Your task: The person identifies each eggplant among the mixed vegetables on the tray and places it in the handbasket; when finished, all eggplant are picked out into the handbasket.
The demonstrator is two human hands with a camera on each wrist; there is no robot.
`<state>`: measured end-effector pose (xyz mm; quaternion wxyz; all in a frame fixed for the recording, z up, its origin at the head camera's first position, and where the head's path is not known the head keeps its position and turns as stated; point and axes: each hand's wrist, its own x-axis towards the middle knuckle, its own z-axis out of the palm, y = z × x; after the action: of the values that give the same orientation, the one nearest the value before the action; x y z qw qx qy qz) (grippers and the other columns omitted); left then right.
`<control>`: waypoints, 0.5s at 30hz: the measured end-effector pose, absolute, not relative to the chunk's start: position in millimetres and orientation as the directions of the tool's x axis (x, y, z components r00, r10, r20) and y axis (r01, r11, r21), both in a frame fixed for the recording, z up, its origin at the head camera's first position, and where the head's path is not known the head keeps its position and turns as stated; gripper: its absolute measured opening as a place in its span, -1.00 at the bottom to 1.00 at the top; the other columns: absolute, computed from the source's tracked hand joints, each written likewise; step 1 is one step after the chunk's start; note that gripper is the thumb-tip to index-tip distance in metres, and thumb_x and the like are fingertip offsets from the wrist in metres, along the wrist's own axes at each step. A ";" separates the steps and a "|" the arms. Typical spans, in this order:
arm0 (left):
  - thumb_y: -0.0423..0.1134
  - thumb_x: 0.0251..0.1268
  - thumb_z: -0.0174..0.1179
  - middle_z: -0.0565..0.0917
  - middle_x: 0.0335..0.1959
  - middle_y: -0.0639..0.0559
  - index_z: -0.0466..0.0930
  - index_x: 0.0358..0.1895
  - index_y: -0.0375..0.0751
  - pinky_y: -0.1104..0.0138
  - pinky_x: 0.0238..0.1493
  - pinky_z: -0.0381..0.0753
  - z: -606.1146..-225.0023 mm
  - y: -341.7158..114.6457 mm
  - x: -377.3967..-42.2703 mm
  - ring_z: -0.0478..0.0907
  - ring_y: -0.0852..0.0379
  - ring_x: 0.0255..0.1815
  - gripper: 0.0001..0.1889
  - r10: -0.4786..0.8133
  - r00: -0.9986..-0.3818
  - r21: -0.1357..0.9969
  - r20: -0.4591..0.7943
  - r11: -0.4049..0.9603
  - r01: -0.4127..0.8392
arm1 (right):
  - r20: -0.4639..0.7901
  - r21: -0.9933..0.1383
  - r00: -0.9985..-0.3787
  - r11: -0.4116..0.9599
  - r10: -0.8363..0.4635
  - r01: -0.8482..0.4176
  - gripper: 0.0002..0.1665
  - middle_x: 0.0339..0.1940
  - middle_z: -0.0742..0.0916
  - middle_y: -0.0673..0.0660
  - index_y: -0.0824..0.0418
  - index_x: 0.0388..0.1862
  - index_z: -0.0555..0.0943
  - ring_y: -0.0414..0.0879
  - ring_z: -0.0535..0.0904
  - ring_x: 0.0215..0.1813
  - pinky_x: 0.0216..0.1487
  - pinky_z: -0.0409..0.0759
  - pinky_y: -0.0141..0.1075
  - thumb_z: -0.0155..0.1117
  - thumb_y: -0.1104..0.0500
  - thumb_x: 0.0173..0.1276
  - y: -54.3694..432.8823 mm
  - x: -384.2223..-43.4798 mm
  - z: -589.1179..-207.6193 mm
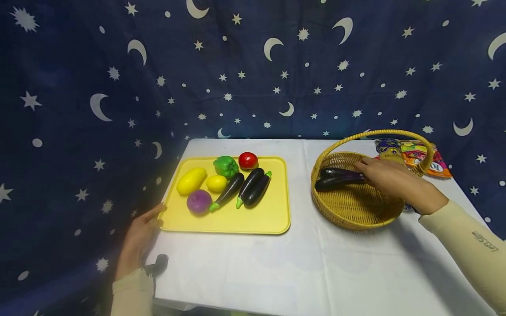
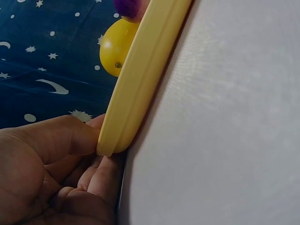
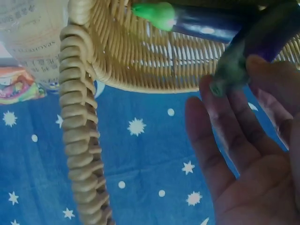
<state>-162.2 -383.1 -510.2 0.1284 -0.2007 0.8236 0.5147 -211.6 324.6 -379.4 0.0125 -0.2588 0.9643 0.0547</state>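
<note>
Head: two glossy dark-purple eggplants [image 1: 335,172] in round tan wicker basket [image 1: 352,208]; its arched handle [image 1: 375,132] could snag a lift. Printed plastic packets [image 1: 424,156] behind it, right.

Left wrist: left hand [image 2: 61,168] pinches flat yellow plastic tray [image 2: 136,84], left of basket; tugging could roll smooth yellow fruit [image 2: 114,49].

Right wrist: right hand [image 3: 253,150] pinches one eggplant's stem end, other fingers loosely extended; slick skin could slip.

Left hand [image 1: 139,235], at left, is pinching; left forearm [image 1: 132,294] is pointing far. Right hand [image 1: 389,177], at right, is gripping; right forearm [image 1: 466,245] is slanting far left.
</note>
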 end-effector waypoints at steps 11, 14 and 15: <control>-0.19 0.60 0.03 0.09 0.75 0.39 0.29 0.63 0.40 -0.29 0.77 -0.26 -514.3 -383.6 -163.4 -0.26 -0.10 0.85 -0.37 -0.208 -0.855 0.788 -0.474 0.332 -0.518 | -0.189 0.057 -0.872 0.882 -0.451 -0.468 -0.51 0.22 0.71 0.47 0.20 0.34 0.61 0.45 0.73 0.11 0.05 0.73 0.37 0.19 0.44 0.49 326.0 -223.7 -387.3; -0.21 0.60 0.01 0.07 0.76 0.36 0.27 0.66 0.34 -0.26 0.78 -0.22 -512.7 -382.6 -161.1 -0.27 -0.10 0.85 -0.36 -0.203 -0.857 0.793 -0.474 0.324 -0.515 | -0.189 0.039 -0.870 0.882 -0.455 -0.469 -0.49 0.17 0.73 0.42 0.23 0.36 0.60 0.41 0.75 0.05 0.01 0.74 0.35 0.20 0.45 0.47 327.3 -225.5 -392.6; -0.21 0.60 0.01 0.07 0.76 0.34 0.27 0.66 0.33 -0.26 0.79 -0.21 -512.5 -382.6 -160.7 -0.27 -0.11 0.85 -0.36 -0.204 -0.858 0.795 -0.472 0.323 -0.514 | -0.194 0.037 -0.870 0.883 -0.453 -0.468 -0.46 0.20 0.72 0.44 0.25 0.40 0.59 0.42 0.75 0.07 0.03 0.73 0.36 0.21 0.45 0.46 327.8 -226.4 -394.2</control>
<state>-160.7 -382.6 -512.5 0.1442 -0.2243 0.8003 0.5370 -226.4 327.8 -394.2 0.0900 -0.2384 0.9661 0.0413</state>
